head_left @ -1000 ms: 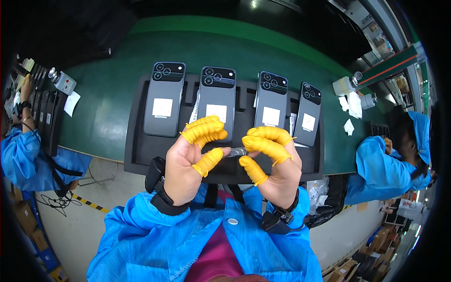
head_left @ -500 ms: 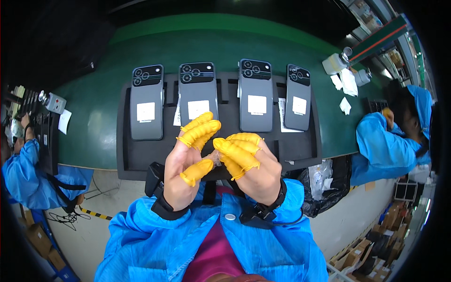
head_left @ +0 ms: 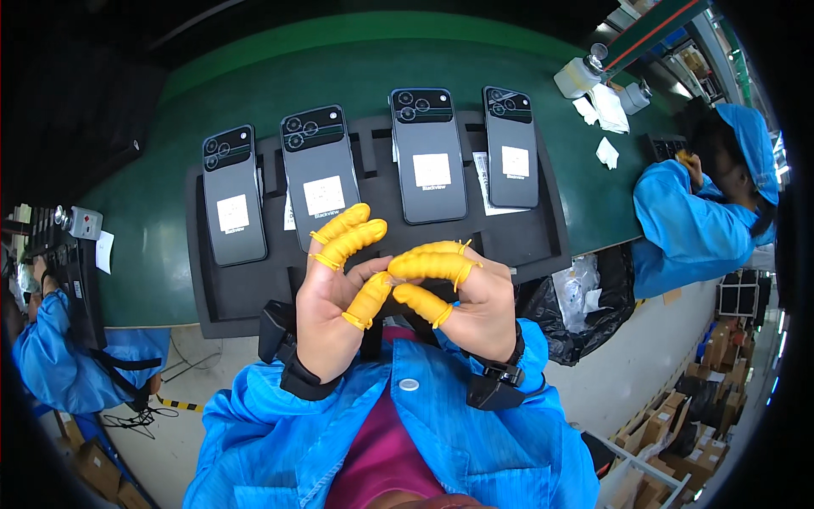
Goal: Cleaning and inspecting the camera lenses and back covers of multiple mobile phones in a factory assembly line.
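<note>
My left hand [head_left: 332, 305] and my right hand [head_left: 475, 310] meet over the near edge of a dark foam tray [head_left: 339, 293], with yellow finger cots on several fingers. My left thumb and a bare finger press together against my right fingertips, while two cot-covered left fingers stay raised. Curled toward its thumb, the right hand pinches at the same spot. A tiny clear, filmy bit shows between the tips; its kind is too small to tell. Beyond lie a grey smartphone [head_left: 233, 182], a second smartphone [head_left: 315, 157], a third smartphone [head_left: 428, 140] and a fourth smartphone [head_left: 512, 136], camera sides up, each with a white label.
A metal-topped dispenser bottle [head_left: 578, 78] and white wipes [head_left: 609, 110] stand at the back right of the green table [head_left: 339, 72]. Another dispenser [head_left: 85, 222] is far left. Co-workers in blue sit either side. A black bag [head_left: 547, 327] hangs near right.
The view has turned, so the tray and phones appear tilted. My left thumb has come up to the right fingertips, and the right hand's fingers have closed in more.
</note>
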### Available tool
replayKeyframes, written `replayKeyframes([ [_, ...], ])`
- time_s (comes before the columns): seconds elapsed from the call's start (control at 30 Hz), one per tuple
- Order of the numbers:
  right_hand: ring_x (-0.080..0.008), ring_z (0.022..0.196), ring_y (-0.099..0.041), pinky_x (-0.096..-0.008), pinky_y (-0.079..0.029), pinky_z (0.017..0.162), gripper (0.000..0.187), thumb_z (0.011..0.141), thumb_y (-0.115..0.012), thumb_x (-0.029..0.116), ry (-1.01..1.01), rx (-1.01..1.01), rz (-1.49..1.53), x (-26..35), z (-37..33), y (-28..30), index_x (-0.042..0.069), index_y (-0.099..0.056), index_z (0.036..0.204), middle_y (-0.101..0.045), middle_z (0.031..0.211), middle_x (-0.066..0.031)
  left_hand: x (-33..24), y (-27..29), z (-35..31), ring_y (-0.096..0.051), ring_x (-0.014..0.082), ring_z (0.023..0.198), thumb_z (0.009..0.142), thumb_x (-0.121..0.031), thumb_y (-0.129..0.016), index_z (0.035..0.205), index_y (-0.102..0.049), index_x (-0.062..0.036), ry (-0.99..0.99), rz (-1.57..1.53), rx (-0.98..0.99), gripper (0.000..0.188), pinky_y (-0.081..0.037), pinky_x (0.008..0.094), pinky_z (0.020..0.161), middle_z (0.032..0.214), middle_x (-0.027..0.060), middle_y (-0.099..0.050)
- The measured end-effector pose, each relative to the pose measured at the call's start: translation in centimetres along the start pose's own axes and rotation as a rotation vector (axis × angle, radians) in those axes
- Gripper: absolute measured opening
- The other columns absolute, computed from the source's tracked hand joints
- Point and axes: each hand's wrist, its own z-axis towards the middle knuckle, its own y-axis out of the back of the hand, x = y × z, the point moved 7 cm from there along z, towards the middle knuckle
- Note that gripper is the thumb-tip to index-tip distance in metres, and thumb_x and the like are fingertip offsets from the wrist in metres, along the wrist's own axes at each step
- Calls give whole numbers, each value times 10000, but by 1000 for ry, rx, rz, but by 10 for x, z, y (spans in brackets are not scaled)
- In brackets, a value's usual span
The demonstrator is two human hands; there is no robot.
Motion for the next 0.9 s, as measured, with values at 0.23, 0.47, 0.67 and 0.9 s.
replayKeyframes([
  [0.23,-240,885,-681,-327,-533,795,234,725,-758,-60,-22,-387,-126,-1,-17,74,18,-702,939,-709,950,-114,-19,12,-8,-401,322,1369,903,-174,-635,1383,-462,48,-62,-3,98,557,-465,451,1018,1498,225,-334],
  [0.47,-154,802,-654,-297,-532,752,161,808,-721,-1,-459,-1125,-798,-119,-175,296,6,-716,969,-686,903,-64,-32,109,-37,-454,370,1335,929,-317,-622,1382,-461,50,-233,230,-151,605,-467,480,1026,1455,254,-410],
  [0.67,-402,841,-680,-495,-552,772,138,709,-667,104,-976,-256,-1390,-339,-264,320,71,-733,826,-673,776,-213,-21,121,-31,-488,341,1311,978,-229,-523,1417,-414,29,-130,325,-173,521,-429,464,1081,1431,219,-457],
  [0.9,-466,918,-651,-503,-536,831,277,721,-681,153,-1006,-472,-1128,-394,-296,329,-11,-675,944,-659,979,-285,-9,130,-33,-532,321,1273,994,-183,-488,1411,-423,32,-76,373,-226,474,-426,412,1088,1392,227,-500],
])
